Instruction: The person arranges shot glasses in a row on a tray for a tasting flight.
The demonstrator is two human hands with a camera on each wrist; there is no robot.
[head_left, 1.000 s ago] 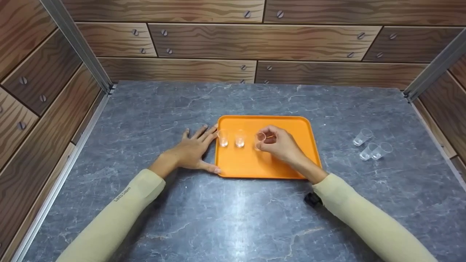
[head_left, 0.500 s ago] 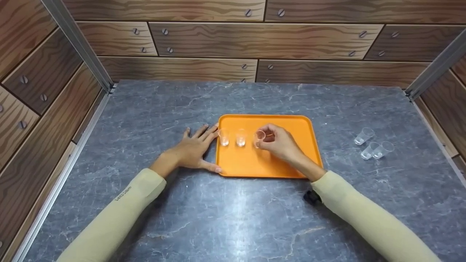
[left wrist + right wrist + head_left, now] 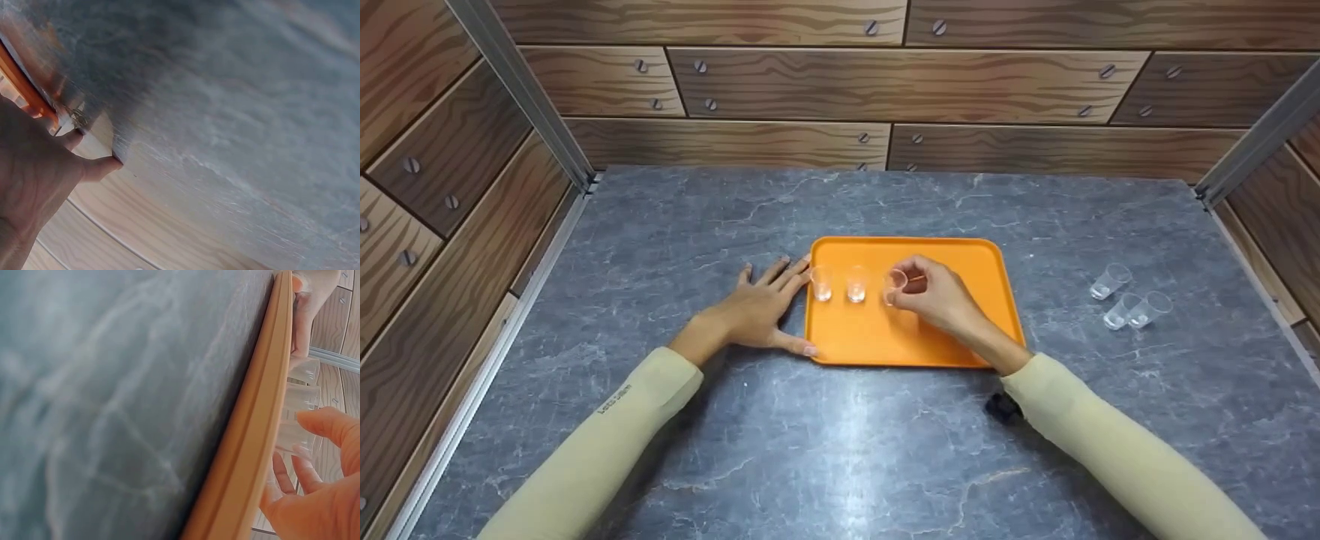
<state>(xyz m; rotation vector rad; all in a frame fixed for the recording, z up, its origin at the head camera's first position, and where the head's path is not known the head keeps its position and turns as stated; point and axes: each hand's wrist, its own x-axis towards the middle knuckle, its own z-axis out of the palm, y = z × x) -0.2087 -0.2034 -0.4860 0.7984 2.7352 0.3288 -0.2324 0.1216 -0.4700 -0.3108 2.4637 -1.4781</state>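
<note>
The held cup (image 3: 894, 289) is positioned over the orange tray (image 3: 877, 337), slightly left of its middle. Reading from left to right, your left hand (image 3: 754, 313) lies beside the tray's left edge, its fingers spread and grasping nothing. The thumb meets the near corner and the fingertips meet the edge farther back; this spread probably braces the tray against sliding on the bench (image 3: 765, 450).

The leftmost cup (image 3: 822, 289) stands upright just inside that edge, near your fingertips. The middle cup (image 3: 856, 289) stands apart from it, to the right. The held cup is third in this row, and the alignment appears deliberate. Your right hand (image 3: 941, 296) pinches it between thumb and fingers, approaching from the right, presumably so that the forearm clears the standing cups.

Well apart, at the far right of the bench, are a back cup (image 3: 1111, 282) and a front pair (image 3: 1136, 311); whether the pair touch, you cannot tell.

Only the head view gives you these bench cups and the row's spacing. The left wrist view adds the underside of your palm. The right wrist view shows the row side-on, mouths up, but the tray rim hides the bases, so you cannot confirm that the held cup is seated.
</note>
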